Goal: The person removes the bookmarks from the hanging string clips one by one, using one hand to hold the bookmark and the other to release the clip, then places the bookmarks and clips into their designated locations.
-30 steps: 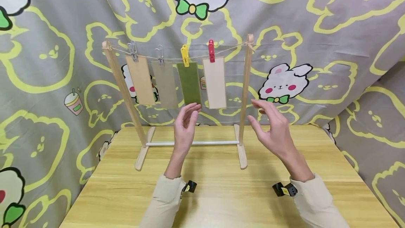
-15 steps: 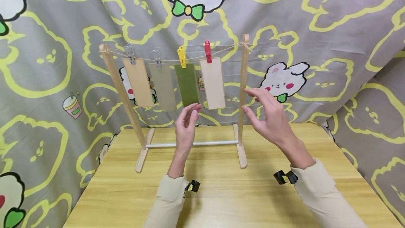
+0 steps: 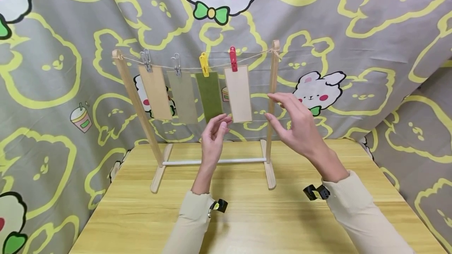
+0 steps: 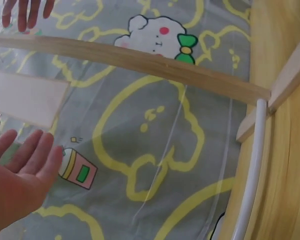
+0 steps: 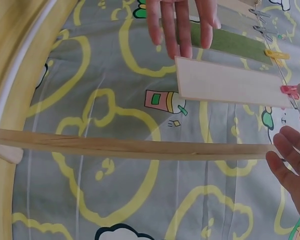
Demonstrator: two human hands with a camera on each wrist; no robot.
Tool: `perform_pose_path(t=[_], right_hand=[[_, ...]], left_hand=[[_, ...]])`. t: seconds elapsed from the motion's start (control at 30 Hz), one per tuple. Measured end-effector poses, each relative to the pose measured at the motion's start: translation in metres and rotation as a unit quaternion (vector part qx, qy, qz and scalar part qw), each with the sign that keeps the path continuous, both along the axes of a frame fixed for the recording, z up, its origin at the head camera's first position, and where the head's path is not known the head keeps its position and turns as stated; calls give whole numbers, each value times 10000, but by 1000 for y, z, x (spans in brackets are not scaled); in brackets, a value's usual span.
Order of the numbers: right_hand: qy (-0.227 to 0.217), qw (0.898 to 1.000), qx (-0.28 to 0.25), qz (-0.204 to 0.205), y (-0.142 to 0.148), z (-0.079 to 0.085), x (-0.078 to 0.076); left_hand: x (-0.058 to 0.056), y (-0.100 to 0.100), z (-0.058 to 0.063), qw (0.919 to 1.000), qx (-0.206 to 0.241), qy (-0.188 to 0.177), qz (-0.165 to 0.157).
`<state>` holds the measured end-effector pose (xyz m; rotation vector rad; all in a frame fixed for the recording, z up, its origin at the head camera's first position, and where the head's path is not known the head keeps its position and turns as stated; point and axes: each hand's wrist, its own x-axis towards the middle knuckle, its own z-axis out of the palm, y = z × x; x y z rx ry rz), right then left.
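Note:
Four-sided pale cream card [image 3: 240, 95] hangs from a string [image 3: 257, 54] by a red clothespin [image 3: 233, 58]. Left of it, a yellow clothespin [image 3: 204, 64] holds a green card [image 3: 209, 93]. My left hand [image 3: 213, 140] has its fingers loosely bent, fingertips near the lower edges of these two cards, with nothing in its grasp. My right hand [image 3: 298, 126] is raised in front of the right wooden post [image 3: 272, 85], thumb and fingers spread apart and holding nothing. In the right wrist view its fingers [image 5: 290, 147] appear near the post's upper end.
Further left hang a tan card [image 3: 156, 93] and a grey-green card [image 3: 183, 97] on grey clips [image 3: 177, 65]. A left post [image 3: 134, 97] and a white crossbar [image 3: 243, 160] complete the wooden rack, standing on a wood-grain table [image 3: 243, 214]. Patterned grey cloth [image 3: 318, 19] hangs behind.
My right hand has moved up and left, from beside the right post to in front of it. My left hand has shifted slightly right, toward the cream card. The cards still hang in place.

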<state>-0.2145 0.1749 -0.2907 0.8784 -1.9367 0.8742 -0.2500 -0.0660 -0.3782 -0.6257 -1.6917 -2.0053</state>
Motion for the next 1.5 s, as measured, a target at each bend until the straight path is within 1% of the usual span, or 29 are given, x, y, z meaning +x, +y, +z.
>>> perform_pose_path(t=[0.17, 0.33, 0.43, 0.6, 0.77, 0.93, 1.0, 1.17, 1.23, 1.37, 1.5], right_hand=[[57, 9999, 29, 94, -5, 5, -2], [76, 9999, 50, 67, -8, 7, -3], [52, 10000, 72, 28, -9, 7, -3], [-14, 9998, 171, -80, -9, 4, -3], [12, 9996, 269, -62, -10, 5, -5], [148, 9996, 240, -8, -12, 11, -8], [200, 9995, 234, -10, -13, 14, -9], [223, 9994, 273, -11, -14, 20, -10], [218, 9994, 278, 15, -16, 23, -11], [236, 9994, 259, 75, -18, 28, -12], [256, 9992, 276, 94, -18, 33, -13]], left_hand=[[-2, 4, -1, 9995, 224, -151, -157], [-2, 8, 1, 9988, 354, -249, -233], [-4, 10, 0, 9985, 398, -206, -302], [-4, 14, -3, 9990, 278, -76, -333], [-1, 17, -3, 9996, 150, 47, -248], [1, 16, 0, 9998, 125, 74, -131], [1, 16, 1, 9999, 117, 113, -51], [3, 17, 0, 9992, -71, 310, 244], [4, 17, 0, 9986, -149, 393, 314], [8, 16, 2, 9981, -146, 483, 359], [11, 15, 4, 9981, -79, 476, 393]])
